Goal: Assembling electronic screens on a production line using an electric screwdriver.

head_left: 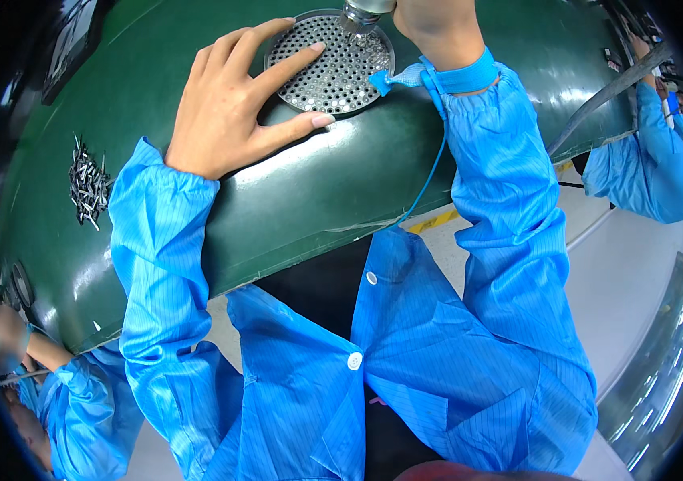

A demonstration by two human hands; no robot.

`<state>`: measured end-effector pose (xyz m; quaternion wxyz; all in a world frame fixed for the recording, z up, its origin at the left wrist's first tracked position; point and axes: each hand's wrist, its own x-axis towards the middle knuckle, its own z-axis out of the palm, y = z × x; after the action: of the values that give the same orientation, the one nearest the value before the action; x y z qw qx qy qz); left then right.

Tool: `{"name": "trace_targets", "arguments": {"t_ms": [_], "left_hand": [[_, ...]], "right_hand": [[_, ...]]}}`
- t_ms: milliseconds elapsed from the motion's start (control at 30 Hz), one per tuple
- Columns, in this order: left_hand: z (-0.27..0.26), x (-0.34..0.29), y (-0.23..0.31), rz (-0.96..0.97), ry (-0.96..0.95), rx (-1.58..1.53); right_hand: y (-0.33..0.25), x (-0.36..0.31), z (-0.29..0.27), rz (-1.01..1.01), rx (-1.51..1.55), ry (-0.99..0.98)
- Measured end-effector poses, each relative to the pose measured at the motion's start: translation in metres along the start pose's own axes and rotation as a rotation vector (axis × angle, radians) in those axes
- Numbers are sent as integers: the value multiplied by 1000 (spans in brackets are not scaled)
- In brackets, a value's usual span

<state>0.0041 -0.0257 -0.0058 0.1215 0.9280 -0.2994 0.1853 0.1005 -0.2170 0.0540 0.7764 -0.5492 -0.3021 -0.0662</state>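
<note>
A round metal plate [317,68], full of small holes, lies on the green table. My left hand [229,100] has its fingers spread, with fingertips resting on the plate's left side and the thumb at its near rim. At the top edge of the view, my right hand [440,32] grips a shiny metal cylinder [363,14] over the far right of the plate. Its fingers are partly cut off by the frame. Small shiny pieces [369,50] are heaped on the plate below the cylinder. A blue wrist strap [465,76] with a cord circles my right wrist.
A pile of small dark and silver pins [89,183] lies on the green table [317,184] at the left. A dark-framed device [73,44] stands at the far left. Co-workers in blue sleeves [654,164] sit at both sides. A grey cable [610,92] crosses at right.
</note>
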Motion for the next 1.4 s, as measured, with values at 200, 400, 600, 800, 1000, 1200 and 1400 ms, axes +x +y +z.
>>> {"name": "trace_targets", "arguments": {"t_ms": [200,400,600,800,1000,1200,1400], "left_hand": [[3,1,-3,-4,21,-52],[2,3,-3,-17,46,-50],[4,-1,-6,-33,132,-45],[1,1,1,-24,154,-55],[-6,3,2,9,141,-28],[-4,2,0,15,153,-28],[-3,1,1,22,169,-21]], "right_hand": [[0,2,5,34,-12,32],[3,6,7,53,-12,37],[4,0,12,63,63,13],[5,-2,16,32,89,-53],[7,0,18,136,8,-15],[11,-3,15,91,55,-90],[15,-2,17,148,-6,-31]]}}
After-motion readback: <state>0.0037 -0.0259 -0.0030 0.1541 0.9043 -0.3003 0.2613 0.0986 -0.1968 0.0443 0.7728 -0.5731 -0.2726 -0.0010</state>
